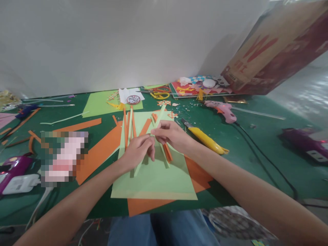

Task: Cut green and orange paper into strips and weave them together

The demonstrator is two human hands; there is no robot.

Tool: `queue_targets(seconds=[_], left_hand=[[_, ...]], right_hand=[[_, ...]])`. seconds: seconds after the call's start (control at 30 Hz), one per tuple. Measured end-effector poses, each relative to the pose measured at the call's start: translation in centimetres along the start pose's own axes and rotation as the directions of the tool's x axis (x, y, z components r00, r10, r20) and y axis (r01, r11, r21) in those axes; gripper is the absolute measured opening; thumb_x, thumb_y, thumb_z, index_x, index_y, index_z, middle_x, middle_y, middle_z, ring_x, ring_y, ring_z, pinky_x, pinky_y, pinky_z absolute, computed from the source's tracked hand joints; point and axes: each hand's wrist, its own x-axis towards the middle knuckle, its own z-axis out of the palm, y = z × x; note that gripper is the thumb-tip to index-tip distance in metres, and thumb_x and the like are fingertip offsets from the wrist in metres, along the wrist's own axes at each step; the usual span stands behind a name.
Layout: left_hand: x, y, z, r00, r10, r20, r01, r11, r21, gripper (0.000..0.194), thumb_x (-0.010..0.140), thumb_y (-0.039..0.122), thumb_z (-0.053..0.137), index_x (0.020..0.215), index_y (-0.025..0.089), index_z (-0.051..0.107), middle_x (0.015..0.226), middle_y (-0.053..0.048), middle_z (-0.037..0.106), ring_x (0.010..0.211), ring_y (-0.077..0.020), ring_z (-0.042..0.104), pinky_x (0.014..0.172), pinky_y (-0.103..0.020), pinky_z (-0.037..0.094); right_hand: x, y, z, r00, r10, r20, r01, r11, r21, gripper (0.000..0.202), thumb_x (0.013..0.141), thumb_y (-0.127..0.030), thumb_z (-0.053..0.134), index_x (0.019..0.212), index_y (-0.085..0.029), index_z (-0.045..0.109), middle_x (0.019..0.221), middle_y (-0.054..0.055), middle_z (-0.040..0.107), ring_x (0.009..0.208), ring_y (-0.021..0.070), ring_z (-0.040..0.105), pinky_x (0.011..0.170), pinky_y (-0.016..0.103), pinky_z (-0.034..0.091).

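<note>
A narrow pale green paper strip [161, 114] runs slantwise between my hands, over a pale green paper sheet [164, 184]. My right hand [173, 133] pinches it near the middle, fingers closed. Against it, my left hand [139, 148] has its thumb and fingertips pressed together on the same strip; the exact grip is partly hidden. Orange paper strips [167, 152] lie on the sheet under my right hand, beside another green strip. More orange strips [134, 126] and green ones stand out beyond my left hand. Orange paper [99, 153] shows under the sheet.
A yellow utility knife [206, 139] and a pink glue gun [222, 110] with a black cord lie to the right. Yellow-handled scissors [160, 95] are at the back. A blurred-out phone-like object [65, 157] and a purple power socket [16, 167] sit left. A paper bag [271, 48] leans back right.
</note>
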Motion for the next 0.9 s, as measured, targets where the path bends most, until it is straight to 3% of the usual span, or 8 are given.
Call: queue_targets(seconds=[0.47, 0.67, 0.9], left_hand=[[0.0, 0.1, 0.0, 0.999, -0.038, -0.002, 0.038, 0.998, -0.054, 0.031, 0.088, 0.02, 0.033, 0.059, 0.02, 0.041, 0.043, 0.005, 0.051, 0.046, -0.0107, 0.054, 0.055, -0.023, 0.043], [-0.1, 0.2, -0.3, 0.999, -0.003, 0.044, 0.006, 0.996, -0.087, 0.031, 0.089, 0.019, 0.032, 0.06, 0.02, 0.041, 0.044, 0.005, 0.051, 0.047, -0.0106, 0.054, 0.056, -0.024, 0.043], [0.1, 0.2, -0.3, 1.0, 0.0, 0.019, 0.001, 1.0, -0.031, 0.03, 0.089, 0.021, 0.035, 0.062, 0.019, 0.046, 0.048, 0.004, 0.055, 0.049, -0.0101, 0.055, 0.058, -0.022, 0.044]], right_hand=[[-0.2, 0.6, 0.3, 0.992, -0.109, -0.059, 0.095, 0.973, -0.212, 0.033, 0.068, -0.038, 0.072, 0.058, -0.018, 0.048, 0.039, -0.007, 0.045, 0.037, 0.0045, 0.036, 0.039, 0.021, 0.024], [-0.1, -0.3, 0.2, 0.996, -0.086, -0.037, 0.082, 0.991, -0.105, 0.035, 0.065, -0.038, 0.075, 0.055, -0.018, 0.048, 0.038, -0.007, 0.044, 0.036, 0.0043, 0.037, 0.04, 0.021, 0.025], [-0.1, 0.0, 0.1, 0.995, -0.097, -0.021, 0.096, 0.995, -0.042, 0.035, 0.063, -0.037, 0.076, 0.055, -0.018, 0.048, 0.04, -0.007, 0.046, 0.036, 0.0048, 0.039, 0.039, 0.022, 0.024]])
